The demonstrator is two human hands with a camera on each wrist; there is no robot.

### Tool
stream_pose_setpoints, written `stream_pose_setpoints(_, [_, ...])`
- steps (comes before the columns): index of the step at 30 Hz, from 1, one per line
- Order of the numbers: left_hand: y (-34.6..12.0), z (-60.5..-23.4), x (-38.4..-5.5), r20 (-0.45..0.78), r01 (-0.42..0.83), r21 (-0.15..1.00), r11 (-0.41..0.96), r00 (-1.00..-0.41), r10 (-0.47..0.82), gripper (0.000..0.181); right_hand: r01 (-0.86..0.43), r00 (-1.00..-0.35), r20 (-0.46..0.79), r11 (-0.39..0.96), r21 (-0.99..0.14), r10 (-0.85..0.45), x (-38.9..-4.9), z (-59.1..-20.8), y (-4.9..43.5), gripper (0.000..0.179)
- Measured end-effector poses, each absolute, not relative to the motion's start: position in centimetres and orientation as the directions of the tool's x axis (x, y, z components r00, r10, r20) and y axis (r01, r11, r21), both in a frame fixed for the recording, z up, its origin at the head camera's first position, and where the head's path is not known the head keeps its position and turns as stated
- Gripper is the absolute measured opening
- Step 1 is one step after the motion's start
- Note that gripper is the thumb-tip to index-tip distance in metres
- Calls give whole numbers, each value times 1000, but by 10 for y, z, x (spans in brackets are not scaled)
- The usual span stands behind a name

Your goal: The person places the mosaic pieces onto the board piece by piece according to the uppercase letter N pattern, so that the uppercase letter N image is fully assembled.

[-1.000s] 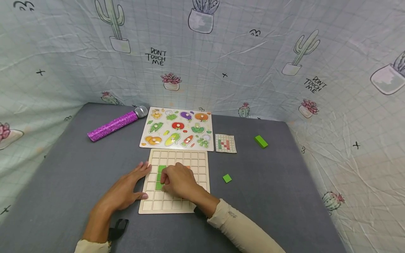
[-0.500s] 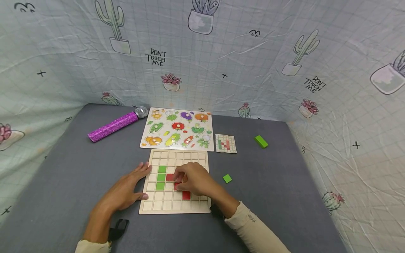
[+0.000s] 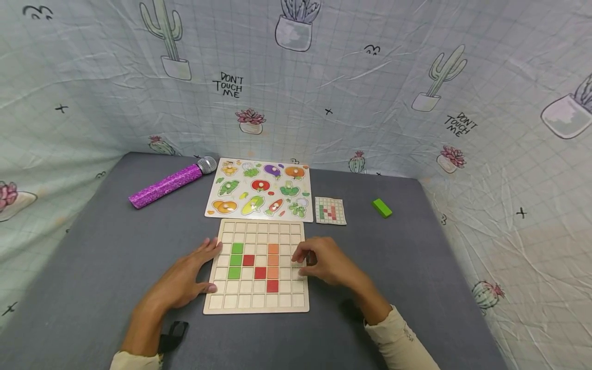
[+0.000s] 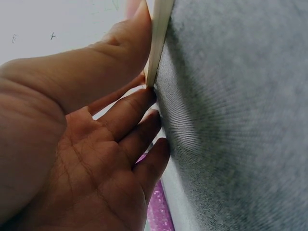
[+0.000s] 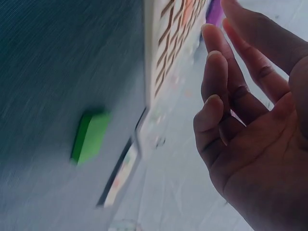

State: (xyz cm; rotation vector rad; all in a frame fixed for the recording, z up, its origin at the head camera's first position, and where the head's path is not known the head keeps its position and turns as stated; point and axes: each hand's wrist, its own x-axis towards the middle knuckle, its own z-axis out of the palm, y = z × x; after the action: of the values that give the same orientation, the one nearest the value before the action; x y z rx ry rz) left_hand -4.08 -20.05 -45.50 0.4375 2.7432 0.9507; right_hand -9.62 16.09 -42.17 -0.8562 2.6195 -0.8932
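A wooden grid board (image 3: 231, 303) lies in front of me, with green tiles (image 3: 235, 260), red tiles (image 3: 260, 273) and orange tiles (image 3: 273, 261) set in its cells. My left hand (image 3: 180, 280) rests at the board's left edge, fingers extended and spread; in the left wrist view its thumb (image 4: 125, 41) and fingertips touch the board's edge (image 4: 156, 48). Over the board's right edge hovers my right hand (image 3: 330, 262), fingers loosely bent. The right wrist view shows nothing between them. A loose green tile right of the board is hidden by this hand.
A vegetable puzzle board (image 3: 240, 195) lies behind the grid board. Beside it sits a small pattern card (image 3: 330, 210). Farther right is a green block (image 3: 382, 208); a purple glitter microphone (image 3: 166, 185) lies back left. Patterned cloth (image 3: 324, 103) encloses the back and sides.
My right hand has moved rightward from the green tiles, across the red ones, to the board's right edge, uncovering the red and orange tiles. My left hand has stayed in place.
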Motion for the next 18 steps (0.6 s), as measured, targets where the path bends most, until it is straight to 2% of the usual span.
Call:
stream_pose_setpoints(10, [-201, -453, -40, -99, 203, 628, 751, -937, 336, 94, -433, -825, -14, 648, -627, -565, -96, -423, 204, 30])
stream_pose_setpoints(18, [-201, -453, -40, -94, 215, 628, 748, -933, 347, 94, -437, -859, 13, 720, -539, -511, -97, -430, 227, 38])
